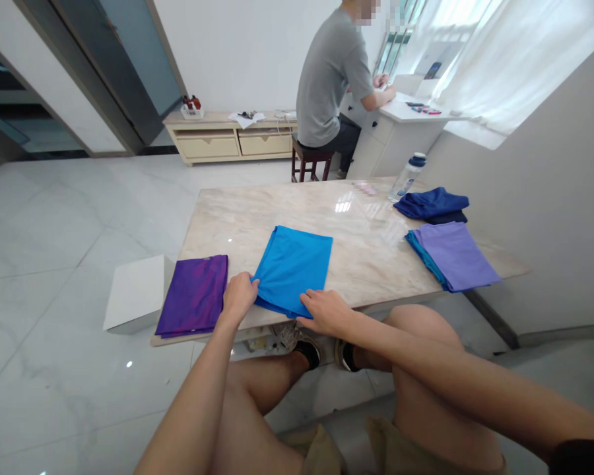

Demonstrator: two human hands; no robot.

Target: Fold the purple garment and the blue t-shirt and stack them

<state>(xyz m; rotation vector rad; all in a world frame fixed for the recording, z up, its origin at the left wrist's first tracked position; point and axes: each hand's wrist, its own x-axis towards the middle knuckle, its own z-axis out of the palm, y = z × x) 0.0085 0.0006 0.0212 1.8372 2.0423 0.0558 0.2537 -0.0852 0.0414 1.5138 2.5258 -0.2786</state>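
Observation:
A bright blue folded cloth (294,264) lies in the middle of the marble table (257,218), near its front edge. My left hand (238,297) pinches the cloth's near left corner, fingers closed on the fabric. My right hand (327,311) rests on the cloth's near right edge, fingers curled over it. A folded purple cloth (194,295) lies just left of my left hand.
On the table's right side lie a lilac cloth over a blue one (453,254), a crumpled dark blue cloth (431,203) and a water bottle (406,177). A white box (136,291) stands on the floor at left. A person in a grey shirt (329,79) sits at a far desk.

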